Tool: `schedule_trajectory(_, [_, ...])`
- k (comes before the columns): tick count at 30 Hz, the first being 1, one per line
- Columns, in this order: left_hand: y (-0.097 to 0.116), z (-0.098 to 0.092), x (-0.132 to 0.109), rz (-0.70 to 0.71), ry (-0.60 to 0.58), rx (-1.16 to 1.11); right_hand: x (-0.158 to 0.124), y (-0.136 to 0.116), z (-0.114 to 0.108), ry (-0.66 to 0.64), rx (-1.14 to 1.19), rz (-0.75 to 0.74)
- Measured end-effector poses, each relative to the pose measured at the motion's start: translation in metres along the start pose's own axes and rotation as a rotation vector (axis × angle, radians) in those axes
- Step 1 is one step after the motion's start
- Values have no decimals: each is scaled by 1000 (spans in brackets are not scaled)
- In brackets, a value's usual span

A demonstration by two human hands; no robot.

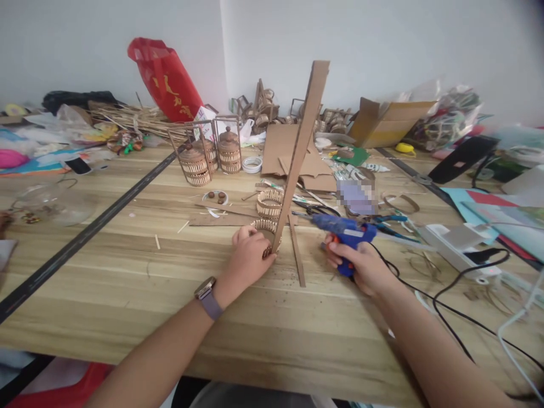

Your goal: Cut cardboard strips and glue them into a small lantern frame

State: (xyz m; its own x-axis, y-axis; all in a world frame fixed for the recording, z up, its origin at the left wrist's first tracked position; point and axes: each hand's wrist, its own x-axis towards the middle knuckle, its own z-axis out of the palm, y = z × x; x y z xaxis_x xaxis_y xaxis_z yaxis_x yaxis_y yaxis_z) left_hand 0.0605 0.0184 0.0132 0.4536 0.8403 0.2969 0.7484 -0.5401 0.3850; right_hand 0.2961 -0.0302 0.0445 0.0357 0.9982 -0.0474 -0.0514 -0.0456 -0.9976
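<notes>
My left hand (250,249), with a watch on its wrist, is closed around a small round slatted basket (264,225) on the table. A long cardboard strip (301,141) rises from the basket's right side, leaning slightly right, with my left thumb at its foot. In my right hand (361,263) is a blue glue gun (346,232), fingers wrapped round its handle near the orange trigger. Its nozzle points left toward the strip, apart from it. Just behind the held basket stands a second slatted ring (270,203). A narrow cardboard strip (297,252) lies between my hands.
Finished lidded baskets with tall handles (230,150) stand behind, left of a roll of tape (252,164) and cardboard sheets (276,148). Blue-handled pliers (391,222), a white power strip (457,249) and black cables (446,303) lie to the right. A red bag (165,82) leans at the wall.
</notes>
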Motion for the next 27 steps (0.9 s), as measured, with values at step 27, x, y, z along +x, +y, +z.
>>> schedule_trajectory(27, [-59,-45,6,-405,-1,414,-15,9,2,-217,-310,311])
